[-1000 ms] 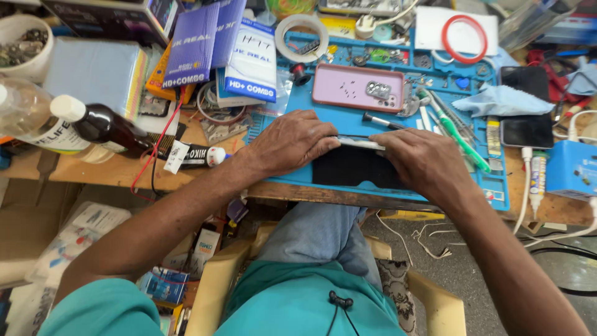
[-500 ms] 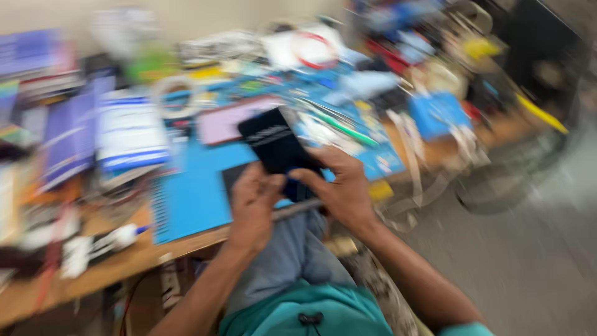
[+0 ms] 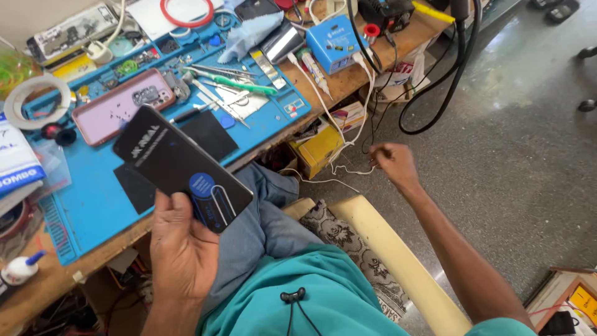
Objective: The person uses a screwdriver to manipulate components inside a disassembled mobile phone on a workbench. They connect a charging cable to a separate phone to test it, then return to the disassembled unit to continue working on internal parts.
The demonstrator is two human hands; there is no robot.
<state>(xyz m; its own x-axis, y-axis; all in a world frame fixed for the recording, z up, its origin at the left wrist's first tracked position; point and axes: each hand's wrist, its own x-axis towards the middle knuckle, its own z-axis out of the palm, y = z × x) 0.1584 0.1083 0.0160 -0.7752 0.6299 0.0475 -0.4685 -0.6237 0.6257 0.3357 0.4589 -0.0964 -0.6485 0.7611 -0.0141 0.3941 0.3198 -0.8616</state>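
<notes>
One wooden workbench, running from lower left to upper right, carrying most of the listed goods. One blue work mat laid over the bench, its raised back edge divided into small compartments. One cream chair arm, beside the person's right forearm, over grey speckled floor.

One flat black package, rectangular, with a blue round mark and pale printing, tilted; held up over the mat's front edge and the person's lap. Left hand: closed on the package's lower end, thumb across its face, fingers behind. Right hand: out past the bench edge, well apart from the package, fingers drawn together at the thin white cable; whether they actually pinch it cannot be told.

One pink phone back with camera cluster, lying on the mat just behind the package. One black rectangular pad on the mat, partly hidden by the package. One blue box unit at the bench's right end, cables leading off it. One light blue cloth, crumpled, near the box. One green-handled tool among tweezers, centre of mat. One roll of pale tape, left. One red ring, top edge. One small white glue bottle, blue-tipped, lower left.
</notes>
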